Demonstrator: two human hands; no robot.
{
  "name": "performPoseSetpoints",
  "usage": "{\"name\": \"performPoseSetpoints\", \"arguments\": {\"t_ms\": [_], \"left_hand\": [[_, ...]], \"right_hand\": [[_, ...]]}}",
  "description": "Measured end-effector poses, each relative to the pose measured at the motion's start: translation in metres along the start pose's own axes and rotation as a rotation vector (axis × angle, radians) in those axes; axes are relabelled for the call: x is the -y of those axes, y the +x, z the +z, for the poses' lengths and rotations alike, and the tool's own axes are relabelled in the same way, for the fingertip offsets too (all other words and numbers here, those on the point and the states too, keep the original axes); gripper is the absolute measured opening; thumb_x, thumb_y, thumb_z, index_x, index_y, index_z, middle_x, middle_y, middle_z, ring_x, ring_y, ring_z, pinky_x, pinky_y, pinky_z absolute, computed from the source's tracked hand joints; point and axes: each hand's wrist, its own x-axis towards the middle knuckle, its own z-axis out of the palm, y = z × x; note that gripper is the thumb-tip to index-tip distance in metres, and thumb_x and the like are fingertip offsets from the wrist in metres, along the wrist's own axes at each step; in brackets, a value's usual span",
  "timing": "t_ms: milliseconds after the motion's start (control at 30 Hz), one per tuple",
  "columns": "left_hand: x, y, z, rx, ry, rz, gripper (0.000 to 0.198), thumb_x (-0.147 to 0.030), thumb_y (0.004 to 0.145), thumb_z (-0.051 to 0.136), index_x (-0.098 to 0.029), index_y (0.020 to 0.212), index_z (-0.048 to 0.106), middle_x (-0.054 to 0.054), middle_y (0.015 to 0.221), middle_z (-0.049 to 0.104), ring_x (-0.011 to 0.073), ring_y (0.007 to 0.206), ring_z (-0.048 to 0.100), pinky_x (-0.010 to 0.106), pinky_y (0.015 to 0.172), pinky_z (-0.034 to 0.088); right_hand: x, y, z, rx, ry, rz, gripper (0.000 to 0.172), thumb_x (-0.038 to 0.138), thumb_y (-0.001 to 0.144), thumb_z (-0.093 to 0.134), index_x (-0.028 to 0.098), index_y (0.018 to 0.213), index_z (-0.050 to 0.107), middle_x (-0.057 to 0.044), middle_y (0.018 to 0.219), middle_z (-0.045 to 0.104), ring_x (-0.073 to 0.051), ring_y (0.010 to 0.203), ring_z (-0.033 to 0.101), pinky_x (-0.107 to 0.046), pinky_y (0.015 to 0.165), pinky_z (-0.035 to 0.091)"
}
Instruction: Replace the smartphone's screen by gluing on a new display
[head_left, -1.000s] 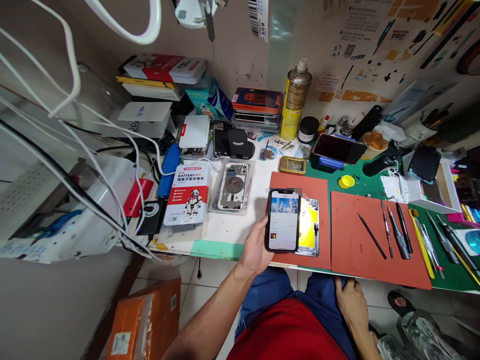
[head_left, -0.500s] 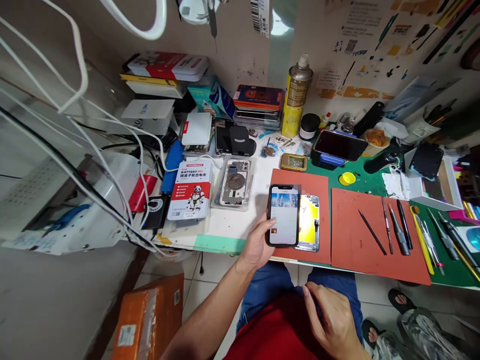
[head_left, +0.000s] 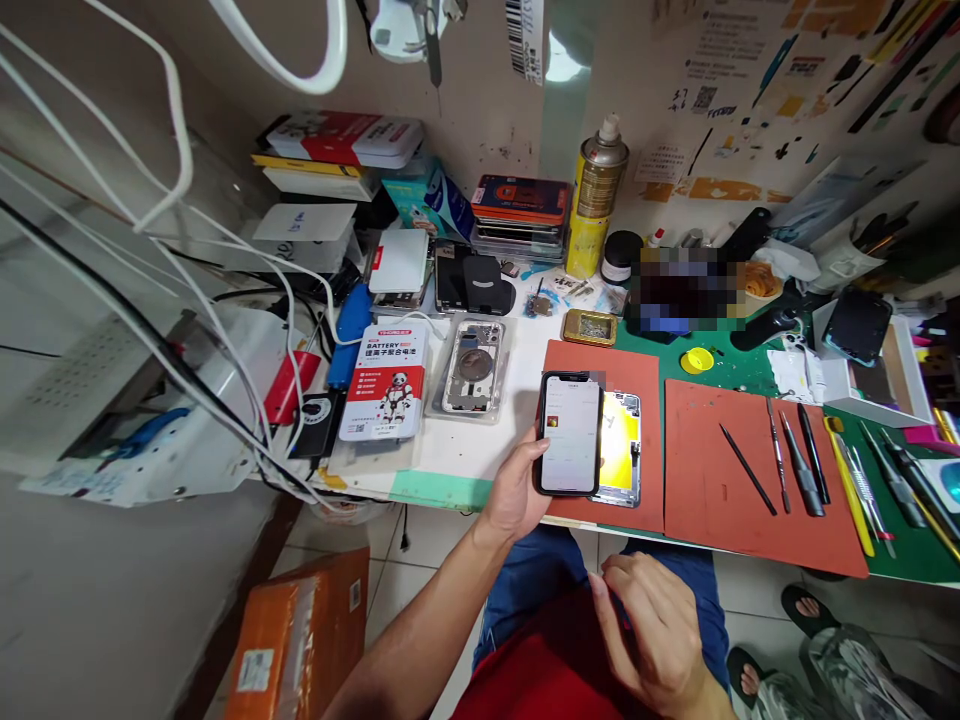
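Note:
My left hand (head_left: pixel 517 490) is closed around a black-framed smartphone (head_left: pixel 570 435), its thumb on the left edge of the lit screen. The screen shows a pale page with a small picture on it. Partly behind the smartphone, a phone screen assembly (head_left: pixel 621 448) with a bright yellow sheet lies on the orange-brown mat (head_left: pixel 651 400). My right hand (head_left: pixel 651 620) hangs over my lap, back upward, with its fingers loosely curled. Nothing shows in it, and its fingertips are partly hidden.
An opened phone housing (head_left: pixel 475 368) lies in a clear tray beside a battery box (head_left: pixel 385 385). Several tools, including a black pen-like tool (head_left: pixel 814 453), rest at the right. A spray can (head_left: pixel 597 200) stands behind. White cables (head_left: pixel 180 150) hang at left. Another person's sandalled foot (head_left: pixel 806 605) shows below.
The page on the smartphone has scrolled: the snowy picture is gone and the small picture sits higher. My right hand has shifted slightly up and left. The camera view has tilted a little.

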Motion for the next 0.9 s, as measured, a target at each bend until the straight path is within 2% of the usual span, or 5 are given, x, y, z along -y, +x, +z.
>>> {"name": "performPoseSetpoints", "arguments": {"t_ms": [167,333,567,800,900], "left_hand": [[-0.001,0.000,0.004,-0.022,0.003,0.008,0.045,-0.032,0.093,0.069,-0.019,0.136,0.070,0.009,0.127,0.079,0.0313,0.126,0.070,0.043,0.109,0.052],[-0.002,0.001,0.006,-0.014,-0.022,0.017,0.041,-0.035,0.095,0.067,-0.017,0.132,0.072,0.009,0.127,0.079,0.0307,0.127,0.069,0.043,0.110,0.052],[-0.002,0.002,0.006,-0.033,-0.038,0.014,0.043,-0.036,0.093,0.069,-0.016,0.130,0.072,0.010,0.127,0.079,0.0335,0.126,0.071,0.045,0.111,0.052],[0.000,0.002,0.002,-0.037,-0.052,-0.012,0.046,-0.038,0.092,0.070,-0.016,0.133,0.072,0.010,0.124,0.080,0.0340,0.126,0.071,0.044,0.112,0.051],[0.000,0.002,0.002,-0.031,-0.055,-0.019,0.045,-0.038,0.091,0.071,-0.015,0.130,0.073,0.010,0.123,0.081,0.0341,0.127,0.070,0.044,0.112,0.051]], "right_hand": [[-0.001,0.009,0.003,0.018,-0.087,-0.060,0.023,0.004,0.094,0.060,0.012,0.115,0.067,-0.015,0.106,0.078,-0.025,0.094,0.072,-0.038,0.081,0.061],[-0.001,0.020,0.012,0.072,-0.149,-0.107,0.031,0.012,0.095,0.061,0.010,0.126,0.065,-0.020,0.133,0.074,-0.031,0.112,0.068,-0.046,0.090,0.061],[-0.002,0.028,0.021,0.050,-0.168,-0.075,0.036,0.019,0.098,0.061,0.012,0.133,0.062,-0.019,0.141,0.071,-0.031,0.120,0.064,-0.046,0.097,0.058],[-0.009,0.049,0.030,0.079,-0.360,0.030,0.033,0.035,0.105,0.058,0.015,0.131,0.061,-0.018,0.161,0.055,-0.039,0.141,0.049,-0.053,0.105,0.046],[-0.010,0.050,0.029,0.066,-0.377,0.016,0.030,0.032,0.105,0.058,0.014,0.128,0.062,-0.018,0.154,0.062,-0.038,0.136,0.054,-0.051,0.102,0.047]]}}
